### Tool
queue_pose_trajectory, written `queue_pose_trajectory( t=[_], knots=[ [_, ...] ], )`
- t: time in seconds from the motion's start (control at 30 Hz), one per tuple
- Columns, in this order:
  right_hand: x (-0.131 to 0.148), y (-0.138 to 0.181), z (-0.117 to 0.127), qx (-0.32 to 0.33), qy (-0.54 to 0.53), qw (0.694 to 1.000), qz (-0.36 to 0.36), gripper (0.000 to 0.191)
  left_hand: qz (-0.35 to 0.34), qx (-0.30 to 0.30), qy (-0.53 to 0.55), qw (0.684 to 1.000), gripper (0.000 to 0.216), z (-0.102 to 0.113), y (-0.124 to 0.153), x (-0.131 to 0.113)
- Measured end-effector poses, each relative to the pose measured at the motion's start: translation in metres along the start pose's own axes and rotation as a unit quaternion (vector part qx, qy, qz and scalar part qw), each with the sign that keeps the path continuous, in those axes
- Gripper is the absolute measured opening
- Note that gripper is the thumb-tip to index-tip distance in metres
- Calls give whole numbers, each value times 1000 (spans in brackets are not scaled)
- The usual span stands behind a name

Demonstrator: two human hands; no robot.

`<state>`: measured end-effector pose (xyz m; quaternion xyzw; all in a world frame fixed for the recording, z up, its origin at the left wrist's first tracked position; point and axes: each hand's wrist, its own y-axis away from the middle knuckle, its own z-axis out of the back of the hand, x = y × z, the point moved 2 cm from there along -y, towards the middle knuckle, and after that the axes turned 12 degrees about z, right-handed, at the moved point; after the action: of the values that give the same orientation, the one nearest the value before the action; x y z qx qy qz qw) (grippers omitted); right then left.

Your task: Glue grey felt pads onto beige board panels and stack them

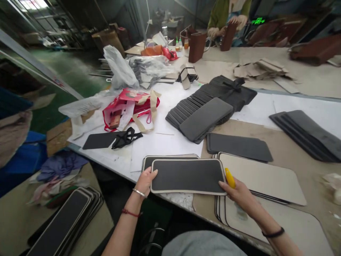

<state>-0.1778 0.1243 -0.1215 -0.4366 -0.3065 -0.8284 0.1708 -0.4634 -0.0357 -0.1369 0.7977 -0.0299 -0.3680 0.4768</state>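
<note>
Between both hands is a flat black panel (188, 176) with rounded corners and a beige border, above the table's front edge. My left hand (145, 181) grips its left end, thumb on top. At the right end my right hand (236, 190) pinches the same panel, and a yellow object (229, 178), perhaps a tool handle, juts up from that hand. Just behind the held panel lies a similar bordered panel (147, 162), partly covered. Beige panels (263, 176) are stacked to the right, and more beige panels (287, 224) lie nearer, under my right forearm.
Dark grey panels (205, 119) lie fanned mid-table, others (239, 146) nearer and a stack (309, 135) at right. A red bag (124, 108) and clear plastic (119, 69) are left. Bordered panels (62, 224) sit on a lower surface. Across the table, a person (229, 21) handles a brown piece.
</note>
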Motion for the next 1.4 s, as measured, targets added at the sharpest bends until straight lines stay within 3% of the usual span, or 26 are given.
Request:
queue_pose_trajectory(
  t=[0.13,0.3,0.6,1.1,1.27,1.4],
  knots=[
    [7,-15,-26,21,12,999,30,30,10,-26,-13,1000,35,23,-8,-14],
    [7,-25,-44,32,33,999,25,32,18,-33,-25,999,31,38,-15,-22],
    [12,-33,-56,27,97,994,31,25,12,-38,-37,999,39,49,-25,-27],
    [19,-40,-68,36,209,977,-14,23,1,-89,-127,988,21,64,-47,-28],
    [16,-41,-66,34,246,968,-45,25,-19,-169,-145,975,17,66,-44,-34],
    [21,-39,-64,27,262,964,-38,24,-54,-258,-257,930,22,65,-35,-43]
  ],
)
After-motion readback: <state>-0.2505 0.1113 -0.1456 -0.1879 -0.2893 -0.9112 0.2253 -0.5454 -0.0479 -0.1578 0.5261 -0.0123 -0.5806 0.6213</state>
